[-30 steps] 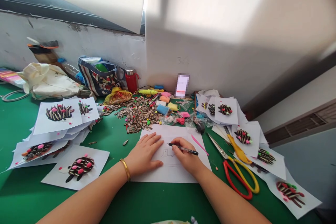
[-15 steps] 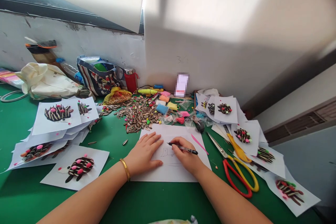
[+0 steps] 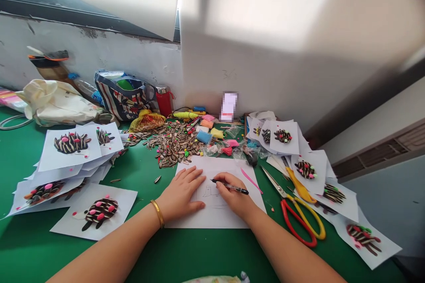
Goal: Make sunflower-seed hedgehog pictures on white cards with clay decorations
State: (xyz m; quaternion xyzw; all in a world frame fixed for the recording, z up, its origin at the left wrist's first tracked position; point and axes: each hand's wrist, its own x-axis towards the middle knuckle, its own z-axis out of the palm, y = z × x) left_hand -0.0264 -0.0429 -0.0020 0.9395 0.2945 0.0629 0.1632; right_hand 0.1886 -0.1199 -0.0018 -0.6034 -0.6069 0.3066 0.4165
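White rectangular paper sheet [image 3: 212,214] lies on the green table [image 3: 199,250] beneath both hands: the left hand [image 3: 181,194], its grip spread flat, presumably steadies it, while the right hand [image 3: 235,196] pinches a slim black pen [image 3: 238,189] near its tip, likely for finer control.

Below the rectangular white paper sheet [image 3: 206,221], the bare green desk [image 3: 202,252] leaves room to pass; another nearly open stretch lies between the bare left hand [image 3: 182,196] and the stacked white cards [image 3: 49,146]. Beyond the sheet, heaped striped seeds [image 3: 175,143] block; red-and-yellow-handled metal scissors [image 3: 284,194] obstruct its right.
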